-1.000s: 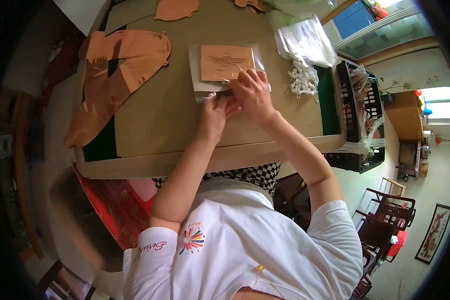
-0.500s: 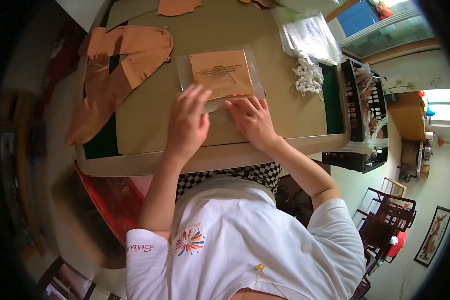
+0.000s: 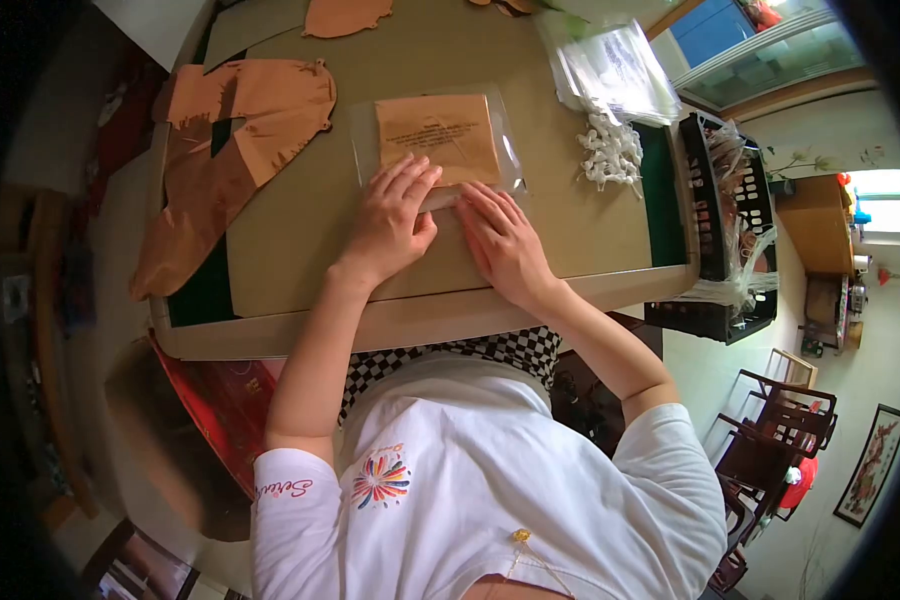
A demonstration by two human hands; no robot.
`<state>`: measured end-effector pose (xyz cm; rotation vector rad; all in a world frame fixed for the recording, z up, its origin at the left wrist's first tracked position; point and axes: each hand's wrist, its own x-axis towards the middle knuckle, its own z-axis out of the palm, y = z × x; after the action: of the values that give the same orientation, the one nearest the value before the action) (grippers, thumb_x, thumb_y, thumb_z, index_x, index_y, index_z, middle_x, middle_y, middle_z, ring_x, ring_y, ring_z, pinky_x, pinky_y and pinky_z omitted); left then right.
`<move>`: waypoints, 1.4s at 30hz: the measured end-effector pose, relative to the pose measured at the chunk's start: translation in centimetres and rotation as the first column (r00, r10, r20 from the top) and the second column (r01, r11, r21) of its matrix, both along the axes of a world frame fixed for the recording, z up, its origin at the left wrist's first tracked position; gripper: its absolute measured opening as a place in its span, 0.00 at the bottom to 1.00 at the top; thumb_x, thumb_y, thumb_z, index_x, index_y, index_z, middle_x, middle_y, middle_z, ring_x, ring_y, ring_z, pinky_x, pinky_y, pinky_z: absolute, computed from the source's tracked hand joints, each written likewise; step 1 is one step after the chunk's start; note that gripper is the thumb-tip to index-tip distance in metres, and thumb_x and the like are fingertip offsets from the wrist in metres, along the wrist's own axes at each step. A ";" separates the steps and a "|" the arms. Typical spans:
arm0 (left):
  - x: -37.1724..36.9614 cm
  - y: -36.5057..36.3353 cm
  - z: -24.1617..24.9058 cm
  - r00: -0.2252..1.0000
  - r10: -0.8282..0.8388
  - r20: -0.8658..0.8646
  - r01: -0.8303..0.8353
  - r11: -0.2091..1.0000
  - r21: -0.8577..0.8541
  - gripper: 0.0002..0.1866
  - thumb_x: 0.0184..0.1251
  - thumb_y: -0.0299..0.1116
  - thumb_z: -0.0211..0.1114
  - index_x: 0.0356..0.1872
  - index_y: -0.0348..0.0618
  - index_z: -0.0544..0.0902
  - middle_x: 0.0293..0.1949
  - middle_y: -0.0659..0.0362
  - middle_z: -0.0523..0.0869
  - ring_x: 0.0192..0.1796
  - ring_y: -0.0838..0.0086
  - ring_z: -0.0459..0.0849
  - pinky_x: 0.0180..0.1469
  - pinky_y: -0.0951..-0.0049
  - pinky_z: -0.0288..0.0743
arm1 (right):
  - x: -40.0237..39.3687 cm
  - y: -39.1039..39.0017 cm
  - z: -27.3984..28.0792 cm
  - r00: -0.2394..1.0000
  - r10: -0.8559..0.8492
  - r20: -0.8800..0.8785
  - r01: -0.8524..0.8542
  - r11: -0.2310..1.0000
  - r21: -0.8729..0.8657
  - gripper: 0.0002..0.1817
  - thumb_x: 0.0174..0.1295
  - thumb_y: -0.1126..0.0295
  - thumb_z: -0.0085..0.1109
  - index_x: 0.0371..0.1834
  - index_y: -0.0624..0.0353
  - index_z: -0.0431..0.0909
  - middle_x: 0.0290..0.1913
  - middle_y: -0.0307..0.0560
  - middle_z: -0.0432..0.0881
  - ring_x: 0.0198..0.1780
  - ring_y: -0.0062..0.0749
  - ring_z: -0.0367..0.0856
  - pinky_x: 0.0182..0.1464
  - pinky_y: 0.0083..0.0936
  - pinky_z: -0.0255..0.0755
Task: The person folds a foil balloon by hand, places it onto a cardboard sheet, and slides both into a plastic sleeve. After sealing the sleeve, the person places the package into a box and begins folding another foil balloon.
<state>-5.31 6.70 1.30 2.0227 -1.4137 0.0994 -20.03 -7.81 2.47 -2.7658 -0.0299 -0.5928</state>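
A folded orange-brown sheet (image 3: pixel 436 138) lies inside a clear plastic bag (image 3: pixel 366 150) with dark printed text, flat on the table. My left hand (image 3: pixel 392 220) rests on the near left edge of the bag, its fingers laid flat and slightly bent. On the near right edge of the bag lies my right hand (image 3: pixel 502 238), fingers stretched out toward the fold. Both hands press on the bag's near edge and hold nothing between their fingers. Parts of that edge are hidden beneath the fingertips.
Orange-brown flat pieces (image 3: pixel 260 120) spread over the table's left side, and another (image 3: pixel 346 16) lies at the far edge. A stack of clear bags (image 3: pixel 620 75) and a pile of white pieces (image 3: pixel 611 153) are at the right. Beyond the right edge stands a black crate (image 3: pixel 715 200).
My left hand has come down onto the bag's near edge, its fingers shifted right. My right hand's fingers have straightened. The bag looks slightly farther left.
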 end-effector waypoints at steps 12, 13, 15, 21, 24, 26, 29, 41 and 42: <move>1.2 -1.7 1.2 0.996 0.036 0.077 -0.043 0.995 0.092 0.16 0.57 0.17 0.61 0.48 0.39 0.80 0.48 0.54 0.83 0.55 0.60 0.81 0.56 0.62 0.77 | 1.0 0.7 0.3 0.995 0.102 0.019 -0.103 0.993 0.057 0.23 0.56 0.75 0.59 0.58 0.64 0.75 0.62 0.54 0.74 0.66 0.48 0.69 0.69 0.41 0.64; 1.3 -1.6 1.4 0.998 0.033 0.061 -0.040 0.991 0.125 0.15 0.58 0.18 0.60 0.48 0.39 0.80 0.49 0.54 0.83 0.55 0.61 0.81 0.55 0.63 0.78 | 0.9 1.0 0.3 0.994 0.106 0.006 -0.106 0.993 0.059 0.24 0.56 0.75 0.59 0.58 0.64 0.75 0.62 0.54 0.74 0.66 0.48 0.70 0.68 0.41 0.64; 0.8 -1.6 1.7 0.993 0.042 0.110 -0.058 0.987 0.150 0.14 0.61 0.21 0.58 0.48 0.41 0.80 0.50 0.54 0.83 0.56 0.60 0.80 0.55 0.63 0.77 | 1.1 1.2 0.5 0.996 0.085 0.003 -0.085 0.995 0.045 0.24 0.56 0.75 0.59 0.58 0.65 0.75 0.61 0.54 0.74 0.65 0.48 0.71 0.68 0.40 0.64; 1.5 -2.5 0.1 0.927 0.060 0.370 -0.055 0.998 -0.022 0.11 0.67 0.28 0.55 0.47 0.42 0.81 0.56 0.53 0.81 0.59 0.60 0.79 0.57 0.62 0.76 | 1.8 1.3 -0.2 0.999 -0.039 0.025 0.040 0.999 -0.035 0.22 0.57 0.72 0.59 0.57 0.65 0.75 0.58 0.53 0.76 0.64 0.45 0.71 0.66 0.39 0.65; 2.5 -2.8 1.0 1.000 0.010 0.028 -0.012 0.996 0.093 0.12 0.66 0.25 0.53 0.48 0.42 0.81 0.53 0.48 0.83 0.56 0.58 0.81 0.55 0.62 0.76 | 2.1 1.3 0.1 0.999 -0.035 -0.018 0.035 0.999 -0.026 0.19 0.59 0.71 0.58 0.54 0.64 0.76 0.57 0.52 0.76 0.63 0.44 0.71 0.66 0.39 0.65; 3.4 -3.3 2.1 0.979 0.039 -0.202 -0.004 0.985 0.174 0.15 0.66 0.22 0.50 0.50 0.41 0.81 0.51 0.47 0.84 0.54 0.57 0.82 0.54 0.62 0.77 | 2.1 1.1 0.4 0.997 -0.029 -0.073 0.027 0.999 -0.026 0.18 0.59 0.71 0.58 0.52 0.64 0.76 0.57 0.52 0.76 0.63 0.44 0.72 0.65 0.39 0.65; 4.9 -3.8 2.6 0.924 0.097 -0.370 -0.022 0.979 0.202 0.19 0.66 0.20 0.44 0.51 0.40 0.81 0.49 0.47 0.85 0.54 0.57 0.84 0.55 0.64 0.77 | 2.4 0.9 0.1 0.996 -0.009 0.086 0.016 0.997 -0.073 0.16 0.59 0.71 0.58 0.51 0.63 0.77 0.55 0.52 0.77 0.60 0.44 0.74 0.64 0.39 0.66; 3.6 -3.4 1.8 0.954 0.068 -0.293 -0.037 0.993 0.112 0.15 0.67 0.24 0.54 0.52 0.41 0.81 0.47 0.50 0.87 0.51 0.59 0.86 0.52 0.64 0.79 | -0.3 -1.8 3.1 0.957 -0.168 0.235 0.109 0.964 0.242 0.09 0.57 0.76 0.58 0.41 0.60 0.79 0.39 0.50 0.81 0.45 0.46 0.80 0.48 0.35 0.74; 3.5 -3.3 1.8 0.955 0.070 -0.290 -0.037 0.992 0.118 0.14 0.67 0.24 0.55 0.51 0.41 0.81 0.47 0.51 0.87 0.50 0.59 0.86 0.51 0.65 0.79 | -0.7 -3.9 2.1 0.919 -0.290 0.268 0.190 0.920 0.342 0.08 0.56 0.76 0.58 0.40 0.58 0.79 0.36 0.51 0.81 0.42 0.45 0.79 0.47 0.36 0.73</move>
<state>-1.80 3.36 3.11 2.0656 -1.1998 -0.2534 -20.69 -11.74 4.53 -2.3610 0.3158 -1.0063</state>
